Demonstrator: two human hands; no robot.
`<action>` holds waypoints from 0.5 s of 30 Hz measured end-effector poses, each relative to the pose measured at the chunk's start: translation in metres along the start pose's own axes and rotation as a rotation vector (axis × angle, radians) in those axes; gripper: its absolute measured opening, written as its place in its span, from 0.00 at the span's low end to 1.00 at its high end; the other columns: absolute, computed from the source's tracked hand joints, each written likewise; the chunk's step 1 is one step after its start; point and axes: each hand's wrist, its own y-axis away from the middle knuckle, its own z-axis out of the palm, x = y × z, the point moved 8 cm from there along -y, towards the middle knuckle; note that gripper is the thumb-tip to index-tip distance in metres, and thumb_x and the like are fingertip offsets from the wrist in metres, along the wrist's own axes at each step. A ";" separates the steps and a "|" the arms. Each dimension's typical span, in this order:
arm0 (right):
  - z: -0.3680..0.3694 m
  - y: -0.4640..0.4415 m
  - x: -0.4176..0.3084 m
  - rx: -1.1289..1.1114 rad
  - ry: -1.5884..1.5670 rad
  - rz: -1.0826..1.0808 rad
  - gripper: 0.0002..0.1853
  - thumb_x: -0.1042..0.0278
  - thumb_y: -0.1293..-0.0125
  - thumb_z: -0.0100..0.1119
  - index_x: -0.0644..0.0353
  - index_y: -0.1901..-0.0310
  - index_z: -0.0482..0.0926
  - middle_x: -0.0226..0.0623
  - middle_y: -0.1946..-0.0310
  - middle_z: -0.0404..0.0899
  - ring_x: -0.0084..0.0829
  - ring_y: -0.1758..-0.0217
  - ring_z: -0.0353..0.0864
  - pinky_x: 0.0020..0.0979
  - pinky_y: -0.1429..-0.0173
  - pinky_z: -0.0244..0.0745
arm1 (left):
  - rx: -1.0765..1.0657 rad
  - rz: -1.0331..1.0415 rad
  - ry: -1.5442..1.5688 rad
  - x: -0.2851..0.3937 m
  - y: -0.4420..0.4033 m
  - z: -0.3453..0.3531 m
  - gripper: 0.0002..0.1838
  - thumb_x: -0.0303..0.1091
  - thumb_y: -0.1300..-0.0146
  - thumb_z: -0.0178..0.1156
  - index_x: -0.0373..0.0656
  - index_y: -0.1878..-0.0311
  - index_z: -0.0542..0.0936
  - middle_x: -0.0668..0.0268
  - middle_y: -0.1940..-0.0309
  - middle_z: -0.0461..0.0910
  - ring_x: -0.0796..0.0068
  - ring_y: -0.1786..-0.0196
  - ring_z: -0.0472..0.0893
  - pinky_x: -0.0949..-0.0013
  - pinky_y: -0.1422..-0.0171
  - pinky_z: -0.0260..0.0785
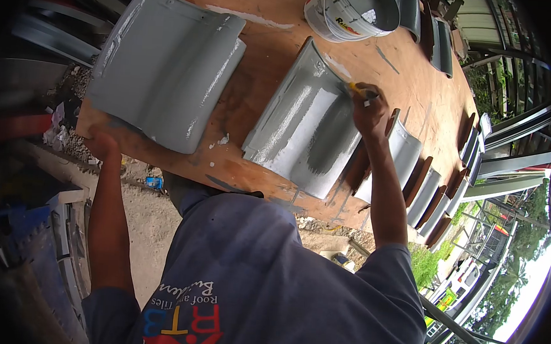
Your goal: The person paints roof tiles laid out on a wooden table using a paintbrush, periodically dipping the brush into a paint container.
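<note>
My right hand is closed around a paintbrush with a yellow part, at the upper right edge of a curved roof tile. Grey coating covers much of this tile, and a paler band runs down its middle. My left hand is at the near left edge of the wooden board; its fingers are hidden or too unclear to make out. Close to it lies a larger grey tile with a glossy surface.
A white bucket of grey paint stands at the board's far side. More tiles line the right side, some with brown edges. Metal pieces are at the far left. Gravel ground lies below, and a vehicle is at the right.
</note>
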 end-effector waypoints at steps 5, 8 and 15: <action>0.018 0.076 -0.041 -0.120 -0.095 0.030 0.11 0.81 0.42 0.72 0.60 0.58 0.85 0.42 0.58 0.86 0.47 0.56 0.86 0.41 0.53 0.82 | 0.003 -0.012 -0.015 -0.003 -0.006 0.001 0.43 0.63 0.28 0.50 0.22 0.38 0.73 0.34 0.43 0.80 0.35 0.39 0.81 0.41 0.32 0.72; 0.021 0.112 -0.076 -0.283 -0.228 0.091 0.12 0.80 0.42 0.74 0.60 0.57 0.85 0.43 0.58 0.85 0.47 0.55 0.86 0.40 0.52 0.83 | -0.035 -0.043 0.014 0.004 0.005 -0.001 0.43 0.62 0.28 0.50 0.21 0.38 0.73 0.33 0.42 0.80 0.35 0.39 0.82 0.41 0.32 0.73; 0.023 0.121 -0.065 -0.600 -0.511 0.417 0.09 0.75 0.38 0.75 0.63 0.57 0.87 0.43 0.64 0.89 0.34 0.60 0.91 0.34 0.56 0.84 | -0.017 0.012 0.009 0.011 0.006 -0.004 0.40 0.58 0.28 0.51 0.20 0.39 0.73 0.31 0.43 0.80 0.34 0.42 0.83 0.41 0.36 0.77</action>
